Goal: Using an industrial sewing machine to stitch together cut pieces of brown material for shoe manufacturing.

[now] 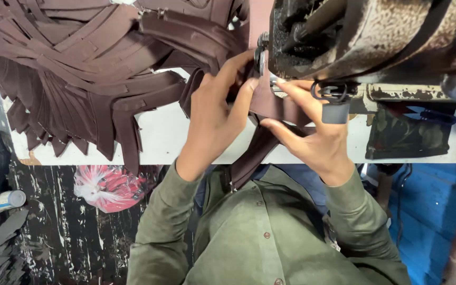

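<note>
An olive-green shirt (259, 232) fills the bottom centre of the frame, nearest the camera. Above it, the left hand (215, 119) presses a brown strap (270, 103) at centre frame, fingers curled closed on its edge. The right hand (310, 129) pinches the same strap from the right, thumb under, fingers nearly shut. The strap runs up under the dark sewing machine (365, 37) at upper right (the needle area is shadowed, probably touching it). A heap of brown strips (91, 68) crowds the upper left; bare white desk (159, 134) stays open along its lower edge.
</note>
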